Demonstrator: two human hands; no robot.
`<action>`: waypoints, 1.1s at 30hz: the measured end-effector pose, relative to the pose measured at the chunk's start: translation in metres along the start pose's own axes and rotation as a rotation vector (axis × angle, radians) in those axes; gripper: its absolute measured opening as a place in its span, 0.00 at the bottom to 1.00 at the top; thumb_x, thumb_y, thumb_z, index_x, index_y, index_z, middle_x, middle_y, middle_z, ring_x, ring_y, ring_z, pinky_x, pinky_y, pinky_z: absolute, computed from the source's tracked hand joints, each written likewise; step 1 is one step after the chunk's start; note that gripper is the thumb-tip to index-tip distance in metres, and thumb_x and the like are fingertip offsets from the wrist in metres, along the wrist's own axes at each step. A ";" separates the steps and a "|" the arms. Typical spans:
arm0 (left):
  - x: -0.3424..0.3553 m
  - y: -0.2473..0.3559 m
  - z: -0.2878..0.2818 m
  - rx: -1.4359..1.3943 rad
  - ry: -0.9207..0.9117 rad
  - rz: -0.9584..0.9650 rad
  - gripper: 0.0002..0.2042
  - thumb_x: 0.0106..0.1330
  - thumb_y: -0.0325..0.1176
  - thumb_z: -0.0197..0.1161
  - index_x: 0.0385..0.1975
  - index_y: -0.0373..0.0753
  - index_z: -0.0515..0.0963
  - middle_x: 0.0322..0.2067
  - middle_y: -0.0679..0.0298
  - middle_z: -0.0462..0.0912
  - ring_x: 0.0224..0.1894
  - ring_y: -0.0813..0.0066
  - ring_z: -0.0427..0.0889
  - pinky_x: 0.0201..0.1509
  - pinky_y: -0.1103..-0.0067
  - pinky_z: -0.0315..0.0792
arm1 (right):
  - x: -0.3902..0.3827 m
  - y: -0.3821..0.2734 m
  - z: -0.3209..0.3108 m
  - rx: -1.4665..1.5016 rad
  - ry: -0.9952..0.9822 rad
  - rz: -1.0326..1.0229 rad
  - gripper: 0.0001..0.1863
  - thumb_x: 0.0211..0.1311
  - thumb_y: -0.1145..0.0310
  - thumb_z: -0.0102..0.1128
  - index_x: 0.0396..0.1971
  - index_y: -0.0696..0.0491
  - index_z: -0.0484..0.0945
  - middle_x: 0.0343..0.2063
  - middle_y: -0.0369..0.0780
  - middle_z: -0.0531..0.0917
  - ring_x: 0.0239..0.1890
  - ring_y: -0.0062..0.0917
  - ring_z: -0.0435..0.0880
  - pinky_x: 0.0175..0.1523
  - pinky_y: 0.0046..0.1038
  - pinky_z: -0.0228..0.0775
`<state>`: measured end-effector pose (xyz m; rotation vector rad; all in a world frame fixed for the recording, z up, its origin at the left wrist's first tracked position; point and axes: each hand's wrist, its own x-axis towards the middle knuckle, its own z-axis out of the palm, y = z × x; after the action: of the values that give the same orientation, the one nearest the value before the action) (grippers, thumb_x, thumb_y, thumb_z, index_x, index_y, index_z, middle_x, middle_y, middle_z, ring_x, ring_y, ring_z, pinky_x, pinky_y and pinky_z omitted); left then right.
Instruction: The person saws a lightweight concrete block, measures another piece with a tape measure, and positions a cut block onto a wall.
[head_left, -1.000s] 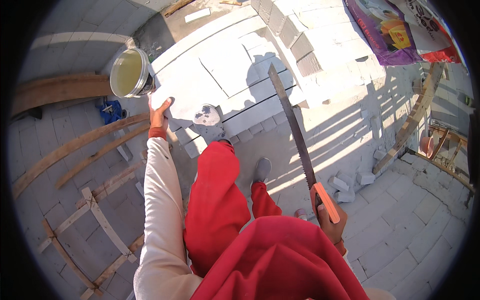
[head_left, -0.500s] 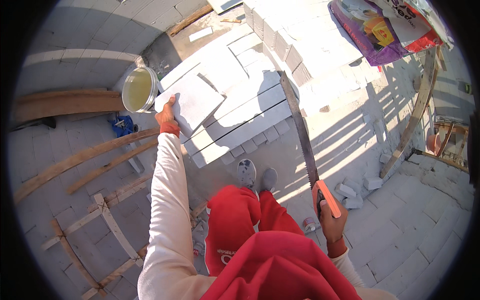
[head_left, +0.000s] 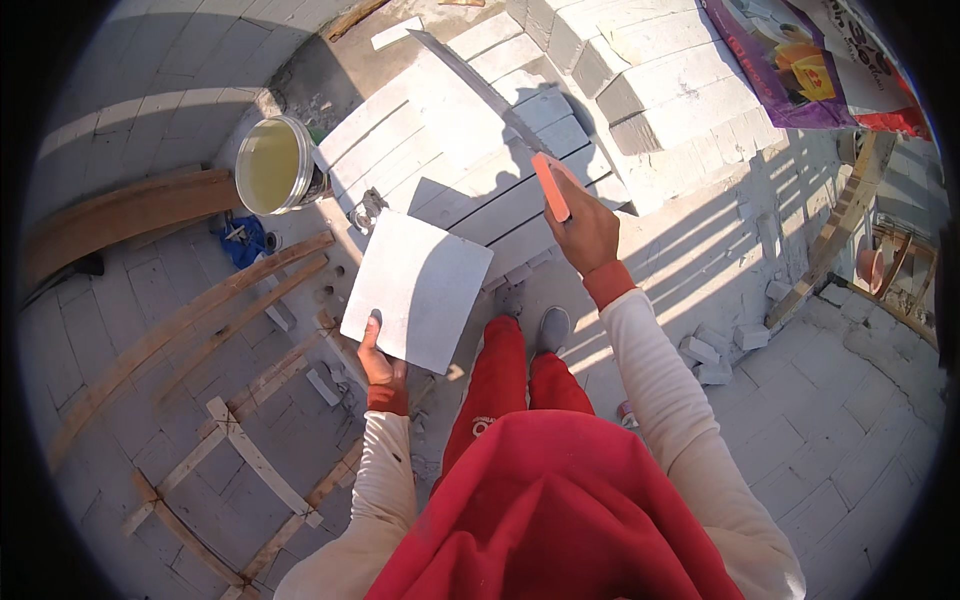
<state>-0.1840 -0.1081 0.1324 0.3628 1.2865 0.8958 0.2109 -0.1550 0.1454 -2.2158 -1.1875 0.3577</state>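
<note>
A flat white block [head_left: 425, 285] is held in my left hand [head_left: 380, 360], thumb on top and fingers under its near edge. It hangs in front of a stack of long white blocks [head_left: 380, 145], half in shadow. My right hand [head_left: 588, 228] is closed round the orange handle of a hand saw [head_left: 480, 90]. The saw's long grey blade points away to the far left, above the stack. Whether the blade touches the blocks I cannot tell.
A white bucket [head_left: 272, 165] of yellowish liquid stands left of the stack. Wooden strips [head_left: 190, 325] and a lath frame [head_left: 265, 470] lie at the left. At the far right are a printed bag [head_left: 800, 75] and a stepped block wall [head_left: 640, 90]. Block offcuts [head_left: 712, 350] lie right.
My left hand has drawn the block off the stack, nearer to me. My right hand has swung the saw up and left, from the stack's right side to over it.
</note>
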 end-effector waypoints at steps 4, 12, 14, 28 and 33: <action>-0.047 0.015 -0.025 -0.057 0.033 -0.161 0.36 0.66 0.47 0.74 0.69 0.34 0.69 0.62 0.55 0.80 0.62 0.55 0.80 0.67 0.55 0.75 | 0.005 -0.031 -0.020 -0.116 -0.011 -0.171 0.34 0.58 0.65 0.75 0.67 0.49 0.77 0.50 0.46 0.82 0.53 0.43 0.81 0.58 0.43 0.74; -0.079 0.050 0.087 -0.158 -0.526 -0.434 0.39 0.60 0.44 0.74 0.70 0.35 0.67 0.61 0.55 0.79 0.62 0.50 0.80 0.66 0.55 0.76 | -0.150 -0.090 -0.235 0.815 -0.472 0.538 0.55 0.67 0.50 0.72 0.83 0.47 0.46 0.69 0.50 0.72 0.70 0.36 0.73 0.71 0.38 0.70; -0.087 0.075 0.137 -0.005 -0.719 -0.463 0.46 0.57 0.49 0.75 0.74 0.37 0.62 0.66 0.53 0.75 0.65 0.46 0.77 0.66 0.52 0.77 | -0.169 -0.108 -0.248 0.911 -0.403 0.527 0.61 0.65 0.51 0.75 0.84 0.44 0.38 0.69 0.46 0.69 0.70 0.34 0.70 0.75 0.40 0.63; -0.350 0.012 0.418 0.166 -1.440 -0.711 0.33 0.70 0.44 0.65 0.73 0.39 0.65 0.66 0.56 0.76 0.67 0.53 0.76 0.72 0.57 0.69 | -0.323 -0.124 -0.423 1.191 0.906 0.337 0.49 0.78 0.49 0.59 0.83 0.52 0.38 0.66 0.46 0.77 0.61 0.29 0.81 0.63 0.36 0.75; -0.440 -0.013 0.463 0.090 -1.468 -0.722 0.33 0.70 0.43 0.66 0.73 0.41 0.65 0.67 0.59 0.75 0.68 0.56 0.75 0.72 0.59 0.69 | -0.406 -0.108 -0.426 1.161 1.220 0.393 0.44 0.80 0.49 0.54 0.82 0.54 0.43 0.59 0.49 0.83 0.50 0.33 0.89 0.55 0.34 0.80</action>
<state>0.2450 -0.3339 0.5489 0.4356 0.0157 -0.1589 0.1179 -0.6031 0.5307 -1.1409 0.1742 -0.1713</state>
